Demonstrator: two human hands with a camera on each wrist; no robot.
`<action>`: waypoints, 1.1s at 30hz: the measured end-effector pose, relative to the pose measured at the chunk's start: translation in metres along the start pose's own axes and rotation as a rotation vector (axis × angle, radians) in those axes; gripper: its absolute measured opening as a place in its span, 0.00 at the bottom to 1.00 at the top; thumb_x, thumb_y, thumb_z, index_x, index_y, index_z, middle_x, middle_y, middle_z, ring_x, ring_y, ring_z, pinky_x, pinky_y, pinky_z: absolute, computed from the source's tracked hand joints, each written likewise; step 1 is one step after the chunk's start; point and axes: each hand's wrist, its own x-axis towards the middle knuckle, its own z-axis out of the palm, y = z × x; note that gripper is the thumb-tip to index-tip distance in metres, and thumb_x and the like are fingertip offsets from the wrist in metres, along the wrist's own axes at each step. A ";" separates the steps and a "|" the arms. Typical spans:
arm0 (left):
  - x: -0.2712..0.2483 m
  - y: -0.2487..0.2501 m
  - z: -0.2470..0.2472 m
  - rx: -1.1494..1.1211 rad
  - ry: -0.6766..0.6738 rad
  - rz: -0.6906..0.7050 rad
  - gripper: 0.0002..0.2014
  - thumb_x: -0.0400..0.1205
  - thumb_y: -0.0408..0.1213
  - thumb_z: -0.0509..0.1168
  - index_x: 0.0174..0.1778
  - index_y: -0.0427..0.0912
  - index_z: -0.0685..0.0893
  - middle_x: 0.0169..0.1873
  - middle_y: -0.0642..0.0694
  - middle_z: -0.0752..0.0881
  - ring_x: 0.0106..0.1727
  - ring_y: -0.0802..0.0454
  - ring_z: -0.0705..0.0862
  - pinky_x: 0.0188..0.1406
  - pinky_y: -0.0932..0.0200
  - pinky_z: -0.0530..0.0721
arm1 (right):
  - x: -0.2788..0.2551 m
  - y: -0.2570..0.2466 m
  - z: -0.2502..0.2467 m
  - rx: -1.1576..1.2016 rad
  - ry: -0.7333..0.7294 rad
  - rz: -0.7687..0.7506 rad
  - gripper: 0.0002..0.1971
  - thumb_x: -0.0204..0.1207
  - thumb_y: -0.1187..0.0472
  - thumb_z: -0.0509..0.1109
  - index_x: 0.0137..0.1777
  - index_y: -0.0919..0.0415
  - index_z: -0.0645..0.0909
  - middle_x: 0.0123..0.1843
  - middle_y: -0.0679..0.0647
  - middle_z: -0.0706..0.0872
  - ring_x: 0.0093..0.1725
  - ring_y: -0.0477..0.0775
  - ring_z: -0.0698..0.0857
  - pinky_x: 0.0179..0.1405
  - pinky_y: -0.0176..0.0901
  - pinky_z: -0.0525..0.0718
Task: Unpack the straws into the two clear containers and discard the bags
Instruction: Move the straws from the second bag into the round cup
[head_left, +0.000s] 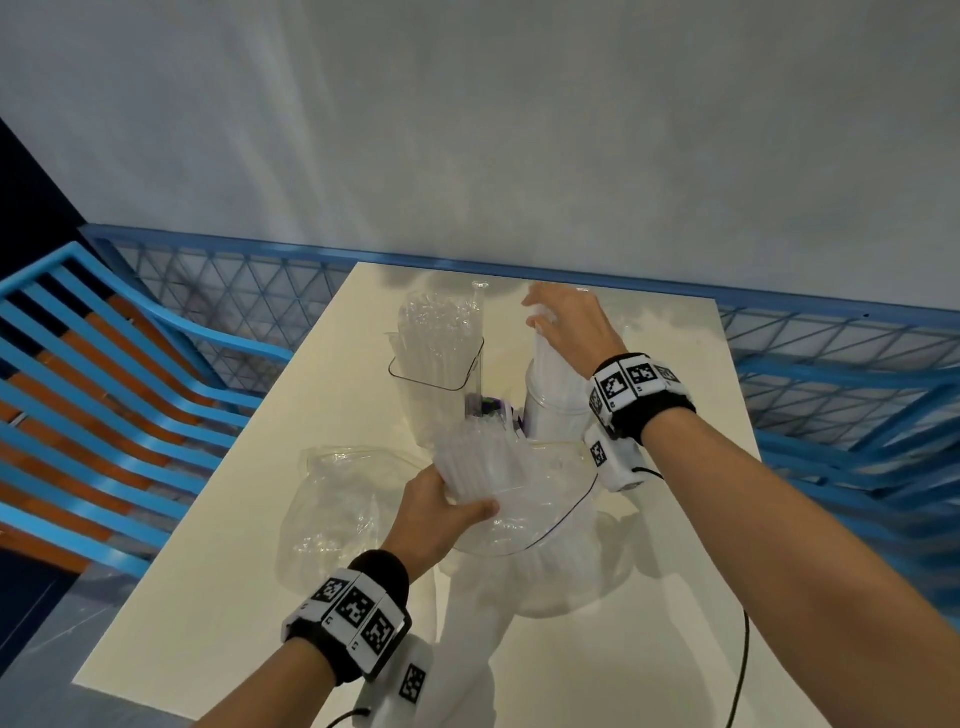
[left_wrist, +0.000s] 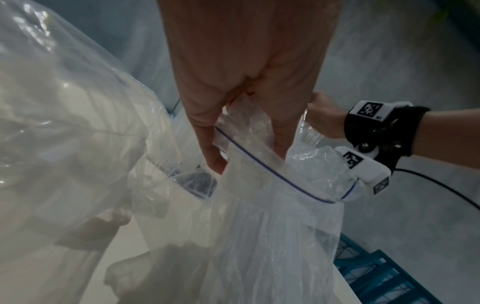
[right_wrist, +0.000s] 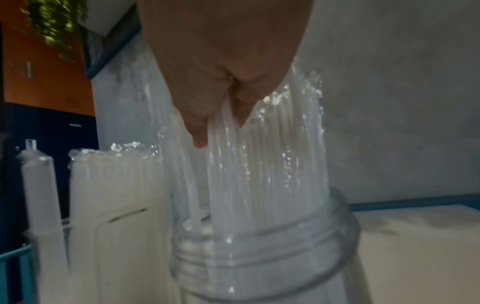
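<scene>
My left hand (head_left: 441, 512) grips a clear zip bag (head_left: 524, 499) by its open mouth, with a bundle of wrapped straws (head_left: 480, 457) sticking out of it. In the left wrist view my thumb and fingers (left_wrist: 213, 148) pinch the bag's (left_wrist: 272, 226) blue-lined rim. My right hand (head_left: 569, 325) is over the round clear jar (head_left: 556, 410) and pinches a few white straws (right_wrist: 226, 127) standing in the jar (right_wrist: 259, 257). A square clear container (head_left: 436, 384) to the jar's left is packed with upright straws (right_wrist: 116, 185).
A second, crumpled clear bag (head_left: 337, 509) lies on the cream table (head_left: 260, 597) left of my left hand. A blue mesh rail (head_left: 234, 286) borders the table's far side, and a blue slatted chair (head_left: 104, 415) stands at left. A black cable (head_left: 740, 665) trails over the table's near right.
</scene>
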 end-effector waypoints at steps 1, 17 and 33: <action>0.000 0.000 0.000 -0.001 0.000 -0.002 0.22 0.68 0.33 0.79 0.57 0.41 0.83 0.47 0.54 0.88 0.48 0.63 0.85 0.36 0.78 0.81 | 0.000 0.001 0.002 -0.014 -0.001 0.010 0.13 0.83 0.67 0.62 0.63 0.67 0.83 0.65 0.62 0.85 0.64 0.62 0.83 0.66 0.40 0.75; 0.001 0.004 -0.001 0.020 0.009 0.010 0.20 0.69 0.33 0.79 0.56 0.40 0.84 0.44 0.54 0.87 0.45 0.64 0.85 0.33 0.79 0.79 | -0.076 -0.043 -0.018 0.085 0.307 0.010 0.17 0.84 0.60 0.61 0.71 0.61 0.77 0.76 0.57 0.77 0.75 0.50 0.73 0.81 0.47 0.62; -0.002 0.015 0.013 0.038 -0.047 0.113 0.17 0.68 0.28 0.77 0.52 0.40 0.86 0.46 0.50 0.90 0.47 0.61 0.87 0.38 0.76 0.80 | -0.155 -0.053 0.024 0.633 -0.050 0.471 0.19 0.70 0.55 0.78 0.61 0.55 0.83 0.54 0.47 0.89 0.53 0.42 0.86 0.50 0.34 0.80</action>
